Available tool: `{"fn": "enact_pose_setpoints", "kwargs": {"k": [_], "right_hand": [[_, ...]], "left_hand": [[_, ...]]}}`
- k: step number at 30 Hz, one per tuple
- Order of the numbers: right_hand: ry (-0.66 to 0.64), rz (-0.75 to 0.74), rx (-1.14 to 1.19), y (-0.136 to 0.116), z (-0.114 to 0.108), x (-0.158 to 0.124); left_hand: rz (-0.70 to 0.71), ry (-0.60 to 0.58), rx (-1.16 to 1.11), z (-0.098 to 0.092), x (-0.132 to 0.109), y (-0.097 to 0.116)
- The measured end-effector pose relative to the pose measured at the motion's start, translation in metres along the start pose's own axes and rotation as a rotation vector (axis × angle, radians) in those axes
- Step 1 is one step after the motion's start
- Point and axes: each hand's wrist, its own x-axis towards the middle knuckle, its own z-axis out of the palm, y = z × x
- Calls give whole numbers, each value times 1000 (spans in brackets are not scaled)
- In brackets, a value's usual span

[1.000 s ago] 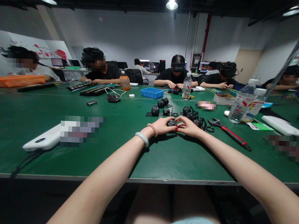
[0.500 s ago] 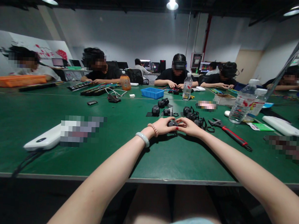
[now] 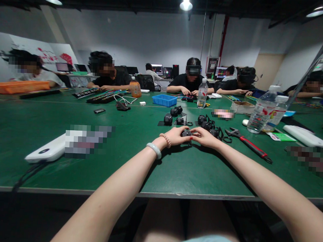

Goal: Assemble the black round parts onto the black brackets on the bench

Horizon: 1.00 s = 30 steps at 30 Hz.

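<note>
My left hand is closed around a black cylindrical part just above the green table. From the other side, my right hand bends its fingers onto the right end of the same part, and the fingertips of both hands meet there. The fingers cover much of the part. Behind my hands lie several similar black parts with flat slotted plates. A loose black ring nut rests to the right of my right hand, beside an adjustable wrench with a red and black handle.
Water bottles stand at the right, near a white power bank. Another white power bank with a cable lies at the left. A blue tray and an upright bottle are farther back. Several people sit across the table.
Both hands stay at the same place on the black cylindrical part, with only a very slight shift of the fingers.
</note>
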Motion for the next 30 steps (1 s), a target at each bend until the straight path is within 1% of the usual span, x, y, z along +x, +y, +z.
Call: {"fn": "enact_pose_setpoints", "kwargs": {"k": [8, 12, 16, 21, 30], "right_hand": [[12, 7, 12, 1, 0, 1], [-25, -6, 59, -2, -1, -1], [-58, -16, 53, -2, -1, -2], [-49, 1, 39, 1, -1, -1], [-29, -22, 12, 4, -1, -1]], "left_hand": [[-11, -1, 2, -1, -1, 3], [-11, 5, 0, -1, -1, 3], [6, 14, 9, 0, -1, 2], [-5, 4, 10, -1, -1, 2], [3, -2, 20, -1, -1, 1]]}}
